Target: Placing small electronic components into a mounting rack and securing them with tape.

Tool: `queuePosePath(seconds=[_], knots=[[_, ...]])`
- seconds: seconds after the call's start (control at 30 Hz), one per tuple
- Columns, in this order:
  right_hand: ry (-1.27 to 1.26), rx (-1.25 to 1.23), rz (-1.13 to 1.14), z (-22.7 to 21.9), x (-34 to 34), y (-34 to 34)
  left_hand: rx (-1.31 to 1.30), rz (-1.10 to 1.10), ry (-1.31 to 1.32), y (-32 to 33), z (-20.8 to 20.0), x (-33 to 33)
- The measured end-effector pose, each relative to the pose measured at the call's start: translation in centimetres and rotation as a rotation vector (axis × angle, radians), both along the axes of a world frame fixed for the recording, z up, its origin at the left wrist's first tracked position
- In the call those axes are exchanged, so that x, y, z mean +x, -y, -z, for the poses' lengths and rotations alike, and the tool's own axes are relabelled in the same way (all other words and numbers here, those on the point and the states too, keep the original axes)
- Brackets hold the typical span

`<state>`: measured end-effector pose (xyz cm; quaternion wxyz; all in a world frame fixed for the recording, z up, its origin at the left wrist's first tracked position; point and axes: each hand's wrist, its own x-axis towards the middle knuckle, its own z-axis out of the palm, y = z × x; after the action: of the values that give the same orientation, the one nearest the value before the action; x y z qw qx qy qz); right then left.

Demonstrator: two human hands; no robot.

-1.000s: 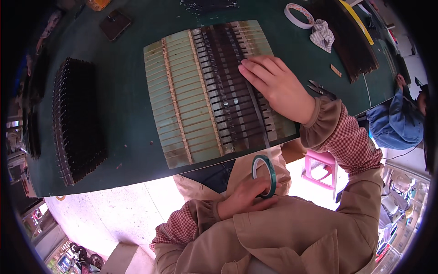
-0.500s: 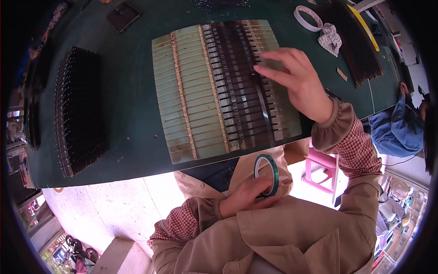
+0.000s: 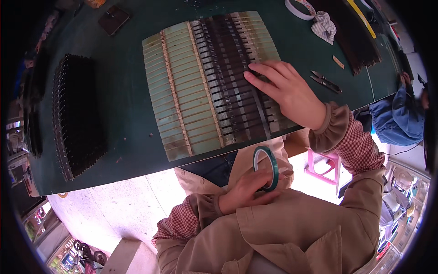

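Note:
A pale green slotted board (image 3: 182,98) lies near the table's front edge. Dark narrow strips (image 3: 230,73) sit side by side across its right half. A thin strip of tape (image 3: 262,116) runs over them toward the front edge. My right hand (image 3: 289,89) rests over the board's right side, its fingers stretched out and the fingertips on the tape line. Below the table edge, in front of my body, my left hand (image 3: 246,192) grips a green tape roll (image 3: 274,170), fingers partly inside its ring.
Thread snips (image 3: 326,81) lie right of my right hand. Beyond are a white tape roll (image 3: 299,9), a crumpled checked cloth (image 3: 324,27) and a dark stack (image 3: 349,39). A black bundle (image 3: 80,116) stands at left. A person in blue (image 3: 397,121) sits at far right.
My right hand has come down the board toward the front edge, its fingers lower along the tape. The snips beside it now show. My left hand keeps hold of the tape roll.

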<state>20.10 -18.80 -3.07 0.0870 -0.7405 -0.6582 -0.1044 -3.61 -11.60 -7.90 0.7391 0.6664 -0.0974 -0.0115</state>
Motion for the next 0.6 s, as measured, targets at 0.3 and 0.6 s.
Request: queuePosePath(seconds=[0.3, 0.6], knots=[[0.0, -0.021, -0.022, -0.1, -0.6, 0.7, -0.006, -0.082, 0.014, 0.9, 0.8, -0.3], [-0.097, 0.021, -0.039, 0.1, -1.9, 1.3, -0.001, 0.018, -0.078, 0.3, 0.3, -0.7]])
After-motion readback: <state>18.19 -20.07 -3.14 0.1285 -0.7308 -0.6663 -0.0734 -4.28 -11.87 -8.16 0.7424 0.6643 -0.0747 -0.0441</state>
